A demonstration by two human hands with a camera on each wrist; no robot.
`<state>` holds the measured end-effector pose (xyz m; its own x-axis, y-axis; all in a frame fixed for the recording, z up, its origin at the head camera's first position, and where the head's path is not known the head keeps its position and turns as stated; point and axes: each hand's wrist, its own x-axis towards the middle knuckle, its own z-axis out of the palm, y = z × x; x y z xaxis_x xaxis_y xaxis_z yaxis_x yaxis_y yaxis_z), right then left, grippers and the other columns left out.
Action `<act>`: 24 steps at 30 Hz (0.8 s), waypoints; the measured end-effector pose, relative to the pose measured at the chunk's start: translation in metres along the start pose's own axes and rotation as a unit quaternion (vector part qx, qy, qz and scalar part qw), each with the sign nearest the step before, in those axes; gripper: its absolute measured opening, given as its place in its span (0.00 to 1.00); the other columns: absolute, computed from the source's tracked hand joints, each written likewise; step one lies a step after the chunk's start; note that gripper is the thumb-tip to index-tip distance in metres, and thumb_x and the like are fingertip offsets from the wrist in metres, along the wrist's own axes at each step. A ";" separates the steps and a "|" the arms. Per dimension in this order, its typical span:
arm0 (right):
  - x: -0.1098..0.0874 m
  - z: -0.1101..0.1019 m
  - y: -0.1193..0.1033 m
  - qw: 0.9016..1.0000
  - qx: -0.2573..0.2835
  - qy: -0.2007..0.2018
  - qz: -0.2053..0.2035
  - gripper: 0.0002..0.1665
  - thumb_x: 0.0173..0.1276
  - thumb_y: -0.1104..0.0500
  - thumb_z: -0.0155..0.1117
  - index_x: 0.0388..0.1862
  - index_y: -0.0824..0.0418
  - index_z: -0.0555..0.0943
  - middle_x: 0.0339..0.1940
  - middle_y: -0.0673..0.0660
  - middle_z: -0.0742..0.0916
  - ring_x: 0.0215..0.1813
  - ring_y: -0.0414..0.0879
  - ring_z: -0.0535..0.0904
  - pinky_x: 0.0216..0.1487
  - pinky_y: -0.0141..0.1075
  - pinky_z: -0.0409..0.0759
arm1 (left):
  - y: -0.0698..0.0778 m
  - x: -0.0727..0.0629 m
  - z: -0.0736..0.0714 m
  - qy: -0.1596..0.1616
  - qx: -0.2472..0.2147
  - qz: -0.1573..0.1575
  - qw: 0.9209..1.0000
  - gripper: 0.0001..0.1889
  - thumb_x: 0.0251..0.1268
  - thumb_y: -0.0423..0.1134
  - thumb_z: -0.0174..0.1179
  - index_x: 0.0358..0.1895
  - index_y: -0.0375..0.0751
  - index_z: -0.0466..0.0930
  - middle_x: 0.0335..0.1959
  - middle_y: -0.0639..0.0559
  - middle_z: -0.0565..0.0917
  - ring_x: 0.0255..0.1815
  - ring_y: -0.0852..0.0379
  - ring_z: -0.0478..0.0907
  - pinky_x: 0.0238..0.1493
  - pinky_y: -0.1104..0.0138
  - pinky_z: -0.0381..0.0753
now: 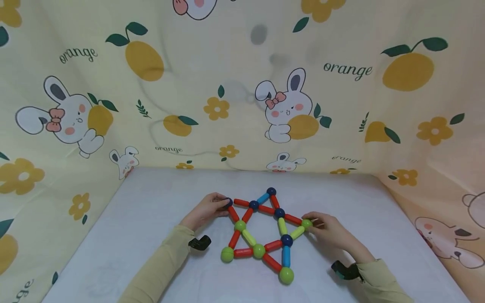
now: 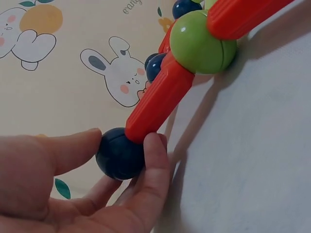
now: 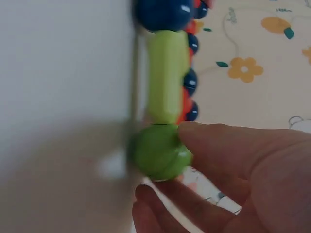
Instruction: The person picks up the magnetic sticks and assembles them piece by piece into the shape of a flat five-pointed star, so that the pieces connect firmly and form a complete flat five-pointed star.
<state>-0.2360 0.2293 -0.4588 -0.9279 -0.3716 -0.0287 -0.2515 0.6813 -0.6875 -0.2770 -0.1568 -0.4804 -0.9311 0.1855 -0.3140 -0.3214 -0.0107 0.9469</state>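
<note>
A star-shaped frame of coloured rods and balls lies on the white table. At its upper left corner my left hand pinches a dark blue ball between thumb and fingers. From that ball a red rod runs to a green ball. A second red rod ends close beside the dark blue ball, with a narrow gap showing in the head view. At the right corner my right hand holds a green ball, thumb on top. A yellow-green rod joins it.
A green ball forms the lower left corner, another green ball the bottom one, and a dark blue ball the far one. A patterned cloth hangs behind the white table. Black wrist cameras sit on both wrists.
</note>
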 end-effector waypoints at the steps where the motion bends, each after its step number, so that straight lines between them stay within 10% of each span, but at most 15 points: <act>1: 0.003 -0.002 -0.002 1.000 0.001 -0.004 -0.004 0.19 0.65 0.65 0.64 0.55 0.65 0.78 0.50 0.60 0.82 0.48 0.54 0.79 0.49 0.47 0.80 | 0.000 -0.001 0.000 0.001 -0.001 -0.001 1.000 0.14 0.71 0.32 0.53 0.55 0.28 0.69 0.51 0.34 0.76 0.42 0.51 0.79 0.48 0.60 0.81; 9: 0.053 -0.001 -0.035 0.996 0.008 -0.029 -0.080 0.21 0.67 0.63 0.63 0.59 0.66 0.75 0.51 0.63 0.82 0.49 0.53 0.78 0.50 0.46 0.79 | 0.000 -0.004 -0.002 0.003 0.007 -0.005 1.000 0.16 0.72 0.33 0.53 0.58 0.29 0.69 0.52 0.34 0.76 0.43 0.51 0.80 0.49 0.60 0.80; 24: 0.146 0.061 -0.077 0.977 -0.010 -0.131 -0.168 0.21 0.63 0.64 0.67 0.56 0.62 0.78 0.48 0.58 0.83 0.50 0.50 0.78 0.53 0.44 0.78 | -0.003 -0.003 -0.004 0.034 0.085 0.037 0.995 0.14 0.70 0.34 0.56 0.54 0.30 0.73 0.43 0.39 0.82 0.37 0.52 0.81 0.42 0.64 0.83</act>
<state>-0.3348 0.0843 -0.4543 -0.6910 -0.7228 0.0093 -0.5368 0.5044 -0.6763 -0.2737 -0.1612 -0.4828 -0.9626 0.1235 -0.2413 -0.2229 0.1456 0.9639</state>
